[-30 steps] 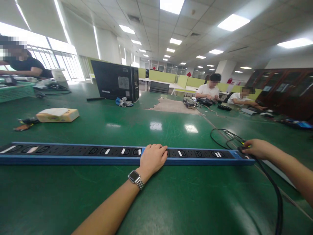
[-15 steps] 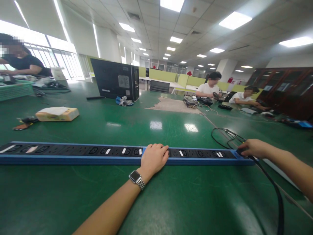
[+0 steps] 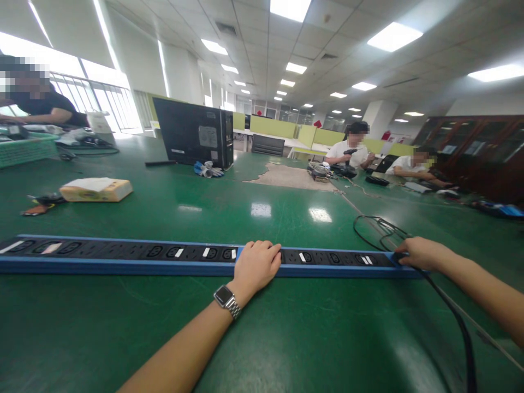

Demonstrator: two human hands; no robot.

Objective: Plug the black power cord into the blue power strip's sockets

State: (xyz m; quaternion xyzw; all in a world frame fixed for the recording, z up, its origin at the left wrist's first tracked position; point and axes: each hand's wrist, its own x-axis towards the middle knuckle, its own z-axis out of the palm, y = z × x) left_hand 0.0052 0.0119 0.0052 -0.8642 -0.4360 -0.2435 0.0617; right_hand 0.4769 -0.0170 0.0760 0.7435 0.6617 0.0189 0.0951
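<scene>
A long blue power strip (image 3: pixel 135 266) with black sockets and several white labels lies across the green table. My left hand (image 3: pixel 257 266), wearing a watch (image 3: pixel 226 299) on its wrist, is wrapped over the middle of the strip, fingers reaching to its far edge. At the strip's right end my right hand (image 3: pixel 423 253) pinches the black base of the power cable (image 3: pixel 458 316) where it meets the strip. The fingertips partly hide that joint. From there the cable bends down toward the bottom right. More black cable (image 3: pixel 362 232) lies looped behind this hand.
Farther back stand a black computer tower (image 3: pixel 194 134) and blue-grey gloves (image 3: pixel 208 169). A tissue pack (image 3: pixel 96 191) and a green basket (image 3: pixel 27 150) are at left. Co-workers sit at the far left and far right. The table's surface has a bare patch (image 3: pixel 290 176).
My right hand has shifted slightly left and turned a little at the strip's end. The strip has slid very slightly left under my left hand. A far co-worker has lifted a dark object.
</scene>
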